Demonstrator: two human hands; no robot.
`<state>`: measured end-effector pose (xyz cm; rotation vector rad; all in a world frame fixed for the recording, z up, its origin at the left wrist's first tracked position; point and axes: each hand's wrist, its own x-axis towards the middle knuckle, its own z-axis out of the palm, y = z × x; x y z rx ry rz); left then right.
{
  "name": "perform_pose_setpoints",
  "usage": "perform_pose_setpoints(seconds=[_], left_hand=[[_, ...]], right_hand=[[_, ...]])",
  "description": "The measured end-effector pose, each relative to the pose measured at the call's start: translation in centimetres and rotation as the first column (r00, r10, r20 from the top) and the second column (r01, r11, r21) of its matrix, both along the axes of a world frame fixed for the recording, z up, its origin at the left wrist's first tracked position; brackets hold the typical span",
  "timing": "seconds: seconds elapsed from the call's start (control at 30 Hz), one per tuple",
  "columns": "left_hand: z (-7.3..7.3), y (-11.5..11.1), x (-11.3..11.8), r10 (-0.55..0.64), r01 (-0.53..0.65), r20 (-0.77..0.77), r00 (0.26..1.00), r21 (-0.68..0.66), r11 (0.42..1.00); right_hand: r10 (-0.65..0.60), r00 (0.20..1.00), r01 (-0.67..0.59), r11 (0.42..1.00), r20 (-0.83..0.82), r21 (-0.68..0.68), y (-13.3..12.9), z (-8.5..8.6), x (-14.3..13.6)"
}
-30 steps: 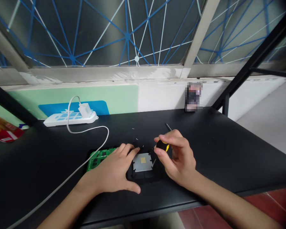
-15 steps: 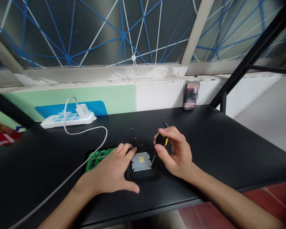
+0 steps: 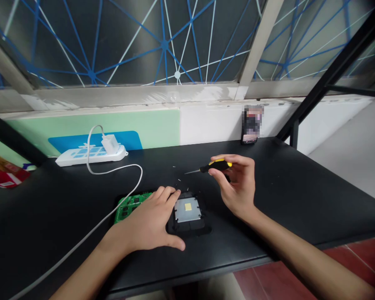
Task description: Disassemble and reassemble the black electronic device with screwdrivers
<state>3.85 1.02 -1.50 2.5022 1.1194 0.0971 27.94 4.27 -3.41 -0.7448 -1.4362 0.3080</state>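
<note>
While the right grip (image 3: 239, 183) pinches the screwdriver (image 3: 217, 165), the left grip (image 3: 150, 218), splayed, blocks part of the green circuit board (image 3: 133, 203) and perhaps touches the black case (image 3: 189, 227) to its right; left of that grip runs a white cable (image 3: 78, 248).

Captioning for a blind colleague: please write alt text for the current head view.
The right hand holds a screwdriver over a black desk; the left hand, partly hiding a green circuit board, spreads beside a black casing with a silver plate.
</note>
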Motion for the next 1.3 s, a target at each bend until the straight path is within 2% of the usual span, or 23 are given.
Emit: perform_pose_setpoints(seconds=[0.17,0.3,0.6,1.0,1.13,1.3], left_hand=[[-0.6,0.0,0.0,0.016,-0.017,0.031,0.999,0.032,0.999],[-0.5,-0.1,0.2,0.029,-0.031,0.056,0.998,0.032,0.999],[-0.1,-0.3,0.5,0.035,-0.036,0.024,0.999,0.028,0.999],[-0.1,-0.2,0.4,0.018,-0.019,0.029,0.999,0.039,0.999],[-0.5,-0.1,0.2,0.009,-0.011,0.029,1.0,0.076,0.997],[-1.0,0.0,0.1,0.01,-0.013,0.025,1.0,0.14,0.99]], right_hand=[[0.042,0.996,-0.039,0.998,0.073,-0.048,-0.2,-0.4,-0.4],[0.078,0.99,-0.071,0.996,0.122,-0.058,-0.4,-0.6,-0.6],[0.063,0.983,-0.057,0.998,0.171,-0.037,-0.5,-0.7,-0.4],[0.022,0.977,-0.007,0.997,0.21,-0.074,-0.4,-0.8,-0.2],[0.037,0.985,-0.022,0.996,0.17,-0.089,-0.4,-1.0,-0.2],[0.021,1.0,-0.02,0.995,0.007,-0.096,-0.5,-0.4,-0.2]])
